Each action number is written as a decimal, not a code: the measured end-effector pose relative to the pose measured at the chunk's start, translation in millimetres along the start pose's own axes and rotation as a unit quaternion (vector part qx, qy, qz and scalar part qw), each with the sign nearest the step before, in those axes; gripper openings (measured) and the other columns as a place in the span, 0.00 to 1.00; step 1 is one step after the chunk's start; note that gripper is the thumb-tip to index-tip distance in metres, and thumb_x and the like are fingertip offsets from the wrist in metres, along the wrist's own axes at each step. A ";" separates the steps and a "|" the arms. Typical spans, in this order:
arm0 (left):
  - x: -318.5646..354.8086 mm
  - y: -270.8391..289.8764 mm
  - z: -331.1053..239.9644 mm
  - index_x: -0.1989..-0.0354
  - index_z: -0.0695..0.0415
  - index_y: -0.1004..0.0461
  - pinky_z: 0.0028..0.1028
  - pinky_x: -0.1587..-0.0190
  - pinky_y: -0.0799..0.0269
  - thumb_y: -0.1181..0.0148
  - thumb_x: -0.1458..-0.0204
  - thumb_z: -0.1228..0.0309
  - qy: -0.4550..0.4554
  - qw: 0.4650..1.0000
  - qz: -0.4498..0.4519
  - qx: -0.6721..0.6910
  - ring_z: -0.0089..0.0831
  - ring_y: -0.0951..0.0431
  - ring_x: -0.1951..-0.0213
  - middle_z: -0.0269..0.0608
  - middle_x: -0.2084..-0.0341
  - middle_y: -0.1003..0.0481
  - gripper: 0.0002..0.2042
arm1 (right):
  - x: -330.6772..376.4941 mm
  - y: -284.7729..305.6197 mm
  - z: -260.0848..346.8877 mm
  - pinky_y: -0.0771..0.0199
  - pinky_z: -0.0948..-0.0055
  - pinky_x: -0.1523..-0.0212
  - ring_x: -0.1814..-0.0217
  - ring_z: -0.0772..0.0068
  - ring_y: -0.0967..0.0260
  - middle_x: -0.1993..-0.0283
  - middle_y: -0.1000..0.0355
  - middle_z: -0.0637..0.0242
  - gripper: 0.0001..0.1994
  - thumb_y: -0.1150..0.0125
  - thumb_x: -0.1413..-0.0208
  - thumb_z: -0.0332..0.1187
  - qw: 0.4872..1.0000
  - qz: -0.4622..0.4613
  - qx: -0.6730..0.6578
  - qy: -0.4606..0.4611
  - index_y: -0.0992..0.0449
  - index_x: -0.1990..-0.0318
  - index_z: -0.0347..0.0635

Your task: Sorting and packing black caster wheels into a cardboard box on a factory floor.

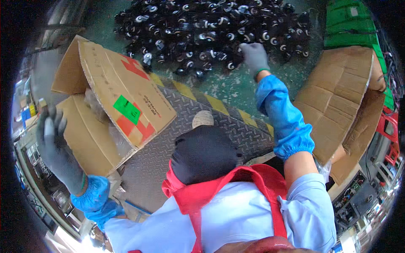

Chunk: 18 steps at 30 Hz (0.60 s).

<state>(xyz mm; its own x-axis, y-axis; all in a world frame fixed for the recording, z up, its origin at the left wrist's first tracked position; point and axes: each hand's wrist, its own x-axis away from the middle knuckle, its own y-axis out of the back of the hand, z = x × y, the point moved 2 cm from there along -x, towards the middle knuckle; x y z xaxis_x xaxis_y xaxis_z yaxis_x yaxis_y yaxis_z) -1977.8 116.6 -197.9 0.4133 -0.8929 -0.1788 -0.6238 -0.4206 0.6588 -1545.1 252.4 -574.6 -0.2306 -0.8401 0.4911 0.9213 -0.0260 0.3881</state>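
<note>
My left hand (pixel 54 141), in a grey glove, is raised at the far left beside an open cardboard box (pixel 122 90). Its fingers are spread and hold nothing I can see. My right hand (pixel 254 58), gloved too, reaches forward to the near right edge of a large pile of small black parts with shiny silvery rings (pixel 198 36). The fingers bend down and away, so their tips and anything in them are hidden. Clear plastic (pixel 120 141) shows inside the left box. Blue sleeve covers are on both forearms.
A second open cardboard box (pixel 333 92) stands to my right, a green container (pixel 350 23) behind it. Red plastic (pixel 387 133) sits at the right rim. Between me and the pile runs a dark metal tread plate (pixel 147 177) with a yellow-and-black striped edge (pixel 215 104).
</note>
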 end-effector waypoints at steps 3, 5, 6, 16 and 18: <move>-4.8 -142.4 -68.9 0.39 0.64 0.34 0.31 0.40 0.31 0.47 0.39 0.67 -0.054 0.957 0.254 0.131 0.33 0.26 0.44 0.50 0.45 0.28 0.22 | -28.9 64.1 -47.9 0.28 0.55 0.46 0.49 0.49 0.27 0.50 0.27 0.46 0.32 0.33 0.54 0.49 0.984 -0.127 0.054 -0.109 0.29 0.47 0.33; -4.3 -230.8 -97.0 0.37 0.63 0.35 0.30 0.44 0.31 0.47 0.40 0.62 0.037 0.887 0.432 0.159 0.34 0.26 0.47 0.46 0.49 0.26 0.25 | -34.6 68.3 -50.8 0.30 0.54 0.43 0.45 0.45 0.30 0.45 0.30 0.45 0.38 0.32 0.55 0.50 0.969 -0.168 0.110 -0.144 0.34 0.40 0.35; -11.7 -268.9 -80.6 0.37 0.63 0.36 0.29 0.46 0.31 0.45 0.42 0.56 0.078 0.878 0.460 0.105 0.35 0.27 0.48 0.45 0.51 0.27 0.29 | -33.6 71.3 -49.7 0.35 0.54 0.38 0.40 0.44 0.35 0.41 0.34 0.44 0.42 0.30 0.57 0.50 0.953 -0.264 0.064 -0.132 0.38 0.38 0.32; 10.8 -403.1 120.2 0.33 0.53 0.39 0.41 0.40 0.34 0.39 0.49 0.42 0.498 0.805 0.321 0.040 0.42 0.28 0.43 0.46 0.39 0.32 0.40 | -111.1 149.8 -35.8 0.55 0.38 0.30 0.25 0.37 0.54 0.28 0.49 0.42 0.52 0.49 0.59 0.78 0.989 -0.065 0.132 0.002 0.45 0.28 0.60; 23.9 -398.4 239.0 0.30 0.52 0.44 0.40 0.38 0.36 0.32 0.56 0.40 0.415 0.822 0.377 0.094 0.43 0.29 0.42 0.44 0.39 0.32 0.48 | -106.7 133.1 3.6 0.40 0.55 0.33 0.31 0.43 0.41 0.32 0.40 0.42 0.52 0.47 0.55 0.76 0.966 -0.016 0.259 -0.017 0.44 0.28 0.48</move>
<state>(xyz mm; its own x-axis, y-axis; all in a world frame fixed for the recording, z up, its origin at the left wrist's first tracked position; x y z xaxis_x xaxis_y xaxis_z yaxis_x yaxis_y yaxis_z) -1878.0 224.4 -639.3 0.1229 -0.5265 0.8413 -0.9698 0.1161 0.2144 -1399.0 340.5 -572.5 -0.2749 -0.8243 0.4949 0.6349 0.2309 0.7373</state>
